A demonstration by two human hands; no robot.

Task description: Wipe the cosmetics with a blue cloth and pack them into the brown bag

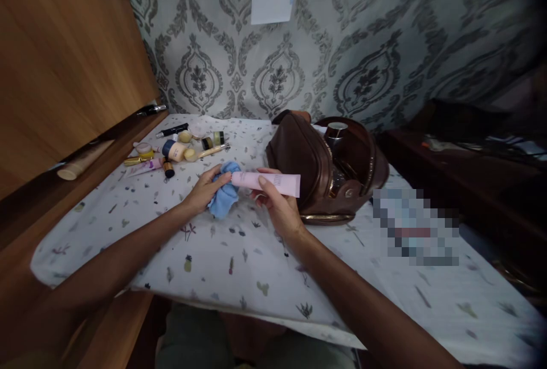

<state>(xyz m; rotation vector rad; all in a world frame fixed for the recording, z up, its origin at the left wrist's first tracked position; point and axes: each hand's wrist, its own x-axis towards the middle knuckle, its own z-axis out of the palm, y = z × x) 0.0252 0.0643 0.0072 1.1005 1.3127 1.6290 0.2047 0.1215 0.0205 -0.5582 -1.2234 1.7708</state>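
A pale pink squeeze tube lies almost level in the grip of my right hand, thumb on top and fingers beneath. Bunched in my left hand is a light blue cloth, pressed around the tube's left end, so that end is partly hidden. Just right of the tube stands a brown leather bag, unzipped, with a dark bottle with a silvery cap showing inside it.
Several cosmetics, among them a jar with a dark blue lid, lie at the table's back left. A wooden cabinet borders the left side. A blurred-out flat item lies right of the bag on the patterned cloth.
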